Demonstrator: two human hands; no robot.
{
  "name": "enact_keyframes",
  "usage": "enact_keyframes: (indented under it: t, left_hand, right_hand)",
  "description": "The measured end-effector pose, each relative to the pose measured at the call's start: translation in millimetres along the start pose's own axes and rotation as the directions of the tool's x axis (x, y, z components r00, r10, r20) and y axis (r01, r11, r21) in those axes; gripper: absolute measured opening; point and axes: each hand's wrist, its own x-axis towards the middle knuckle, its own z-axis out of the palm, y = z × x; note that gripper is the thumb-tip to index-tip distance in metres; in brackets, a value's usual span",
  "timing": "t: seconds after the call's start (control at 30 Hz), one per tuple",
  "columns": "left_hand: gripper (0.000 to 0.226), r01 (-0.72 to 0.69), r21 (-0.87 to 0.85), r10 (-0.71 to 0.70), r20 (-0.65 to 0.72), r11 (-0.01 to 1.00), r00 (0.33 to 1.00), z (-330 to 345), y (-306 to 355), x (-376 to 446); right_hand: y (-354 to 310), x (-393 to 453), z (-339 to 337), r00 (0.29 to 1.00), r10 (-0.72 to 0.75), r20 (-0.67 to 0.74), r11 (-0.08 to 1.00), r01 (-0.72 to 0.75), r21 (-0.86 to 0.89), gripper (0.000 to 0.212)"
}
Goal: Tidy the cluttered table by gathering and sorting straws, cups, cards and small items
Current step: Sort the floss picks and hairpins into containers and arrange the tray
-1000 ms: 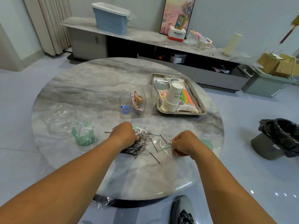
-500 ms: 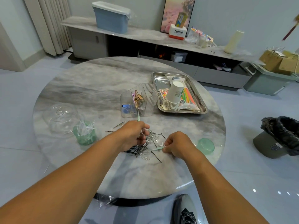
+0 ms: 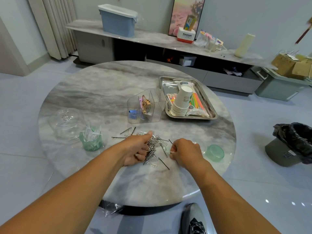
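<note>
Reaching across a round marble table, a person works both bare hands into a heap of paper clips and hairpins near the front edge. The left hand lies on the left side of the heap with its thumb stretched forward and its fingers curled under at the clips; whether those fingers actually grip anything cannot be told. The right hand, fingers curled, pinches a small white item at the heap's right edge, too small to identify. Loose black hairpins lie scattered just beyond and in front of the pile.

To the left stands a green jar bristling with small white plastic pieces, and just behind it rests a clear domed lid. Right of the right hand sits a green cap, close to the table's edge. Farther back, a clear ribbed organizer holds a few clips, a butterfly-shaped one among them. Beside it on the right, a steel tray carries a stack of white paper cups lying tilted, a packet of coloured straws and a pack of cards.

On the floor at right stands a bin lined with a black bag.
</note>
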Motion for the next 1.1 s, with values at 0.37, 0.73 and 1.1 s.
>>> enact_keyframes:
  t: [0.37, 0.73, 1.1]
  left_hand:
    - [0.020, -0.022, -0.123, 0.025, 0.024, 0.992, 0.999, 3, -4, -4]
    - [0.078, 0.130, -0.155, -0.108, 0.142, 0.979, 0.984, -8, -3, 3]
    - [0.037, 0.169, -0.290, -0.023, 0.447, 0.942, 0.894, -17, -11, -6]
  right_hand:
    - [-6, 0, 1, 0.971, 0.212, 0.114, 0.966, -0.226, 0.128, 0.023]
    - [-10, -11, -46, 0.933, -0.354, 0.062, 0.806, 0.271, 0.526, 0.009]
    - [-27, -8, -57, 0.907, -0.419, -0.051, 0.852, 0.411, 0.323, 0.013]
